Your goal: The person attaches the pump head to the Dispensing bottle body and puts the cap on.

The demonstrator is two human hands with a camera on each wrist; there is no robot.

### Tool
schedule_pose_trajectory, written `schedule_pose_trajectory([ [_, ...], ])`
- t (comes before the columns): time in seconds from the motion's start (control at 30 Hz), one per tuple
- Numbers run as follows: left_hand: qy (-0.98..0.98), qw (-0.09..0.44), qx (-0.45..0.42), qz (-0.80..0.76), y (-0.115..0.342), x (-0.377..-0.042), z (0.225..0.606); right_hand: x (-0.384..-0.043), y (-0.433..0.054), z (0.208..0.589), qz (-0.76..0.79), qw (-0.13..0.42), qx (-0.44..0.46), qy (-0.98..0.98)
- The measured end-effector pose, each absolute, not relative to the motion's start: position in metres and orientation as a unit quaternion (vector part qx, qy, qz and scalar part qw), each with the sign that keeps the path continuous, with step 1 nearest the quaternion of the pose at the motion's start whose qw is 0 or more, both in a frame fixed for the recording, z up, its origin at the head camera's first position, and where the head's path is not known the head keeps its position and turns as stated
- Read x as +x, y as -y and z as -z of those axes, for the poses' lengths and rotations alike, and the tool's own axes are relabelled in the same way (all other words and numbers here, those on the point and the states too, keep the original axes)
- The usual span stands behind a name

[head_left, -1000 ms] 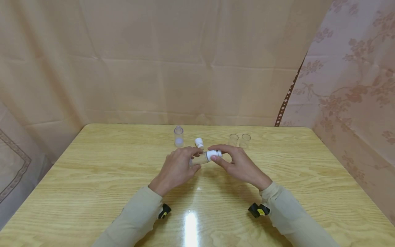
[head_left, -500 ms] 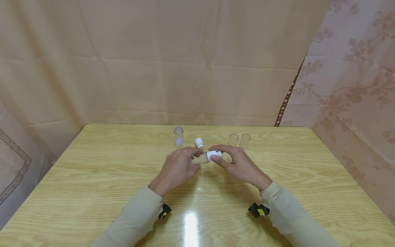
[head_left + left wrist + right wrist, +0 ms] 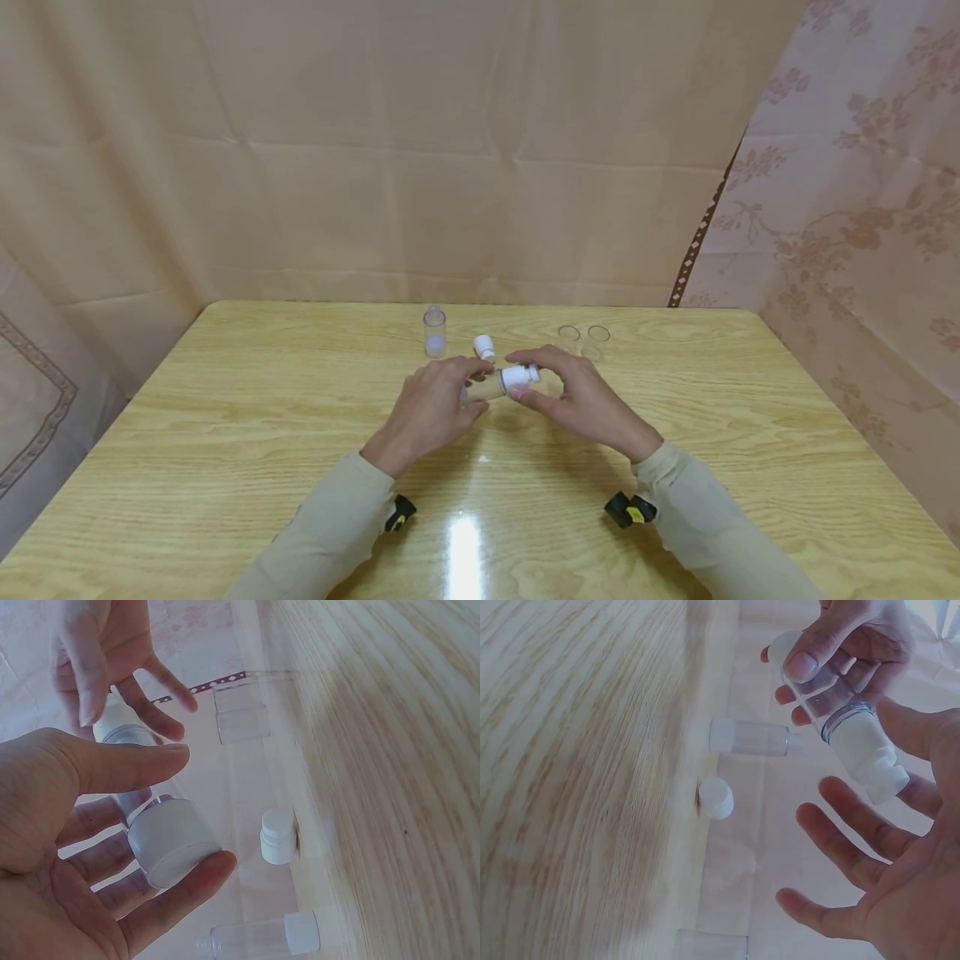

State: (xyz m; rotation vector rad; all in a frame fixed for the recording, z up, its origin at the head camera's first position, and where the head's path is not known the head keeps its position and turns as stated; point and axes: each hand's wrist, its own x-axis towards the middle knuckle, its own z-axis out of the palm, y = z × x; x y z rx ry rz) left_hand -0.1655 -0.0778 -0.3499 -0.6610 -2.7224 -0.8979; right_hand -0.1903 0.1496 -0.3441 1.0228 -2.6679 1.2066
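Observation:
Both hands hold one small clear pump bottle (image 3: 486, 389) level in front of me, tilted slightly up to the right. My left hand (image 3: 433, 406) grips its clear body and white base (image 3: 176, 844), thumb along the near side and fingers beneath. At the other end my right hand (image 3: 583, 398) pinches the white pump head (image 3: 859, 746) between thumb and index finger. The other right fingers (image 3: 847, 851) stand spread away from the bottle. A dark ring (image 3: 846, 720) shows where the white pump head meets the clear body.
Beyond the hands lies a second white pump head (image 3: 483, 346) on the wooden table (image 3: 262, 400). A clear bottle (image 3: 435, 332) with a white base stands left of it. Two clear cylindrical caps (image 3: 241, 712) stand at the right. A curtain (image 3: 450, 167) hangs behind.
My right thumb has slid down round the near side of the pump head, and the right fingers have shifted slightly. The left hand and the table items stay put.

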Motion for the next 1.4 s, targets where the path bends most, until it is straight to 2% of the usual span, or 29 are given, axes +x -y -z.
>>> schedule_pose_trajectory([
  [0.2,0.922,0.099,-0.22,0.303,0.0778,-0.1655,0.3493,-0.1919,-0.1491,0.3466,-0.385,0.058,0.357,0.849],
  [0.4,0.921,0.1,-0.224,0.303,0.0782,-0.1657,0.3507,-0.1929,-0.1494,0.3479,-0.386,0.068,0.367,0.844],
  [1.4,0.92,0.104,-0.227,0.301,0.0773,-0.1655,0.3506,-0.1912,-0.1494,0.3463,-0.401,0.029,0.346,0.848],
])
